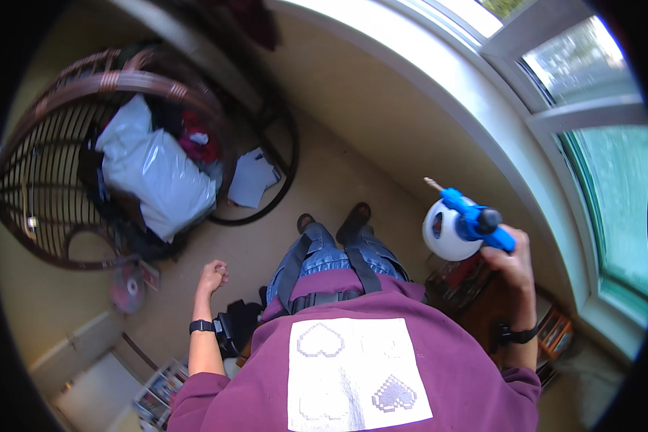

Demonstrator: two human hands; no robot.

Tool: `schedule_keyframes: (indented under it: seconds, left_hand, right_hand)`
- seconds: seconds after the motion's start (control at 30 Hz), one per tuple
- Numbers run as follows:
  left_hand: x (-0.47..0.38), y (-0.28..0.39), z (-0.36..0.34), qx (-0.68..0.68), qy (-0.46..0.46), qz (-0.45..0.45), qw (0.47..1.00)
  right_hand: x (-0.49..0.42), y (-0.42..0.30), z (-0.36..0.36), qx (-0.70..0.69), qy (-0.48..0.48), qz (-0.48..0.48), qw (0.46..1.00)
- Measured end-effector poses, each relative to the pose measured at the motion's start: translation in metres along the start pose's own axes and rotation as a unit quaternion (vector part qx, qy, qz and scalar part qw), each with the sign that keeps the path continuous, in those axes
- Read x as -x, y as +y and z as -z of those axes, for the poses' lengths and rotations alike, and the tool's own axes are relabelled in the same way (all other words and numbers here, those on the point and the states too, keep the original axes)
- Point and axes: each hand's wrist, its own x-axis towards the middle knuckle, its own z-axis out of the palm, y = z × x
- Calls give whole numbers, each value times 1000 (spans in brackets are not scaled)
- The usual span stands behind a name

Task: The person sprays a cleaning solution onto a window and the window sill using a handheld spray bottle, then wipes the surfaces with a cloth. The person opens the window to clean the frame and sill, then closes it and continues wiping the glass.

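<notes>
My right hand [513, 259] grips the blue handle of a pump spray bottle [454, 235], holding it up near the wall under the window. The bottle has a round white tank, a blue pump head [472, 213] with a black knob, and a brass-coloured nozzle [433, 183] pointing away from me. My left hand [214, 278] hangs out to the side over the floor, its fingers loosely curled, with nothing visible in it.
A brown rattan egg chair [43, 162] at left bears a glossy white plastic bag [156, 173] and clothes. Its black ring base [286, 194] curves beside papers [254, 178] on the floor. A white-framed window [561, 119] runs along the right. An orange case [555, 333] stands behind my right arm.
</notes>
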Motion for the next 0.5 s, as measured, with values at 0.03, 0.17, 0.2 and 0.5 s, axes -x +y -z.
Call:
schedule_keyframes:
  seconds: [0.03,0.17,0.2,0.5]
  left_hand:
    - [1,-25,-8,40,-1,35,999]
    - [48,-84,-57,139,19,59,988]
    - [55,-100,-70,170,24,47,984]
    - [66,-184,-153,310,43,92,945]
  right_hand:
    - [-19,19,-12,21,-28,-35,999]
    - [-79,86,-51,49,-139,-88,985]
    - [-94,105,-61,59,-154,-95,982]
    - [-112,25,-183,100,-288,-127,944]
